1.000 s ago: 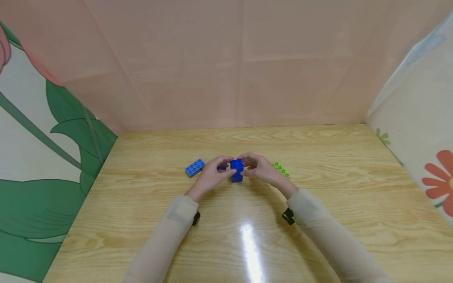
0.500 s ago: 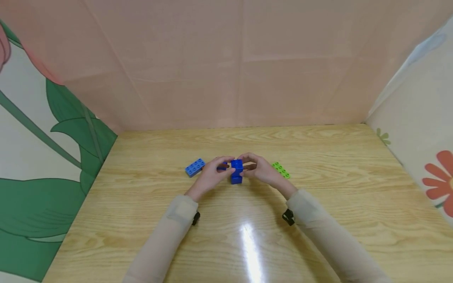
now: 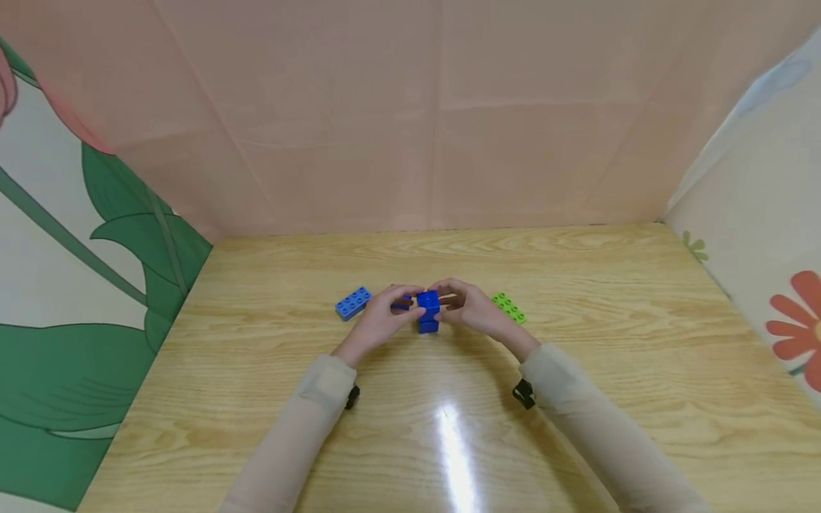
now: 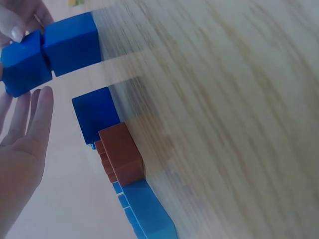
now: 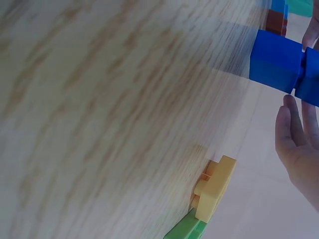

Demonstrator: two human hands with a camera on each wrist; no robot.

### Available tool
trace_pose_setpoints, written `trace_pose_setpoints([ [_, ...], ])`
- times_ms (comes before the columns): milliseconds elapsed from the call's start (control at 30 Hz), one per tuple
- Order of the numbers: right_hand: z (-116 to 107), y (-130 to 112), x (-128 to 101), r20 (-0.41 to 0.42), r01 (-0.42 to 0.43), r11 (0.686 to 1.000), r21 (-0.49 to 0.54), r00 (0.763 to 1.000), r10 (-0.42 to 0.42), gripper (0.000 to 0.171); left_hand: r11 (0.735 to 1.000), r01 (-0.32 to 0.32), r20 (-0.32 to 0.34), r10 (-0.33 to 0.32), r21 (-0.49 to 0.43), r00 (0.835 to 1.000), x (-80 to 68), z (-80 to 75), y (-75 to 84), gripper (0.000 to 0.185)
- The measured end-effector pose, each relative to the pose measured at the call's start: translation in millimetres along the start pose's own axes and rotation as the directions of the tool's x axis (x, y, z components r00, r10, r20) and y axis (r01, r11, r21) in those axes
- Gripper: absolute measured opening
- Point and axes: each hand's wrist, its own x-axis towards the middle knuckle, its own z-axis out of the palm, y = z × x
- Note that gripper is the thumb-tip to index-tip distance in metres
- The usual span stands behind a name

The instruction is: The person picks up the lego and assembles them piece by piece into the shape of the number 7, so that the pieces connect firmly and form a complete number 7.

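Note:
In the head view a dark blue brick (image 3: pixel 427 301) sits on top of a second dark blue brick (image 3: pixel 427 327), which stands on the table. My left hand (image 3: pixel 380 319) pinches the upper brick from the left, thumb in front and fingertips behind. From the other side my right hand (image 3: pixel 474 308) pinches the same brick. The left wrist view shows a thin seam between the upper brick (image 4: pixel 26 63) and the lower brick (image 4: pixel 74 44). The right wrist view also shows them end to end, with the upper brick (image 5: pixel 310 77) cut off by the frame edge.
Left of the stack lie a third dark blue brick (image 4: pixel 97 114), a brown brick (image 4: pixel 122 153) and a lighter blue brick (image 3: pixel 354 304). A green brick (image 3: pixel 509 308) and a yellow brick (image 5: pixel 214 189) are on the right. A pink cloth (image 3: pixel 436 142) hangs behind the wooden table (image 3: pixel 256 399).
The two stacked blue bricks have shifted very slightly and line up a little more closely. Both hands keep their grip in nearly the same place.

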Motion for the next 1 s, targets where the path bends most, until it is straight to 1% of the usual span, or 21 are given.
trace_pose_setpoints([
  [200, 0.6, 1.5, -0.3, 0.013, -0.001, 1.0, -0.003, 1.0, 0.001, 0.046, 1.0, -0.005, -0.005, 0.005, -0.027, 1.0, -0.6, 1.8, -2.1, 0.039],
  [433, 0.4, 1.7, -1.6, -0.015, -0.014, 0.999, -0.029, 1.0, 0.013, 0.043, 0.997, 0.001, 0.018, 0.001, -0.08, 1.0, -0.1, 2.2, -1.9, 0.038],
  [567, 0.7, 1.5, -2.2, -0.031, -0.024, 0.999, -0.023, 0.999, 0.023, 0.043, 0.997, -0.005, 0.03, 0.008, -0.08, 1.0, 0.9, 1.9, -0.9, 0.039],
  [700, 1.8, 2.1, -1.8, -0.048, -0.025, 0.999, -0.027, 0.999, 0.024, 0.042, 0.996, -0.009, 0.025, 0.011, -0.087, 1.0, 1.6, 2.4, -0.7, 0.038],
  [733, 2.2, 2.3, -1.5, -0.054, -0.029, 0.999, -0.03, 0.998, 0.027, 0.042, 0.996, 0.001, 0.028, 0.001, -0.094, 1.0, -0.3, 1.2, 4.0, 0.038],
  [933, 3.4, 4.1, -1.2, -0.085, -0.023, 0.998, -0.056, 0.996, 0.018, 0.041, 0.994, 0.021, 0.031, -0.018, -0.103, 0.999, 0.6, 1.2, 5.1, 0.035],
  [967, 3.1, 4.2, -1.5, -0.089, -0.022, 0.998, -0.059, 0.996, 0.017, 0.04, 0.995, 0.02, 0.031, -0.017, -0.099, 0.999, 2.9, 2.5, 0.9, 0.035],
  [1000, 2.8, 4.2, -1.9, -0.092, -0.02, 0.998, -0.059, 0.996, 0.014, 0.04, 0.996, 0.025, 0.037, -0.021, -0.091, 0.999, 3.2, 2.4, 1.5, 0.034],
])
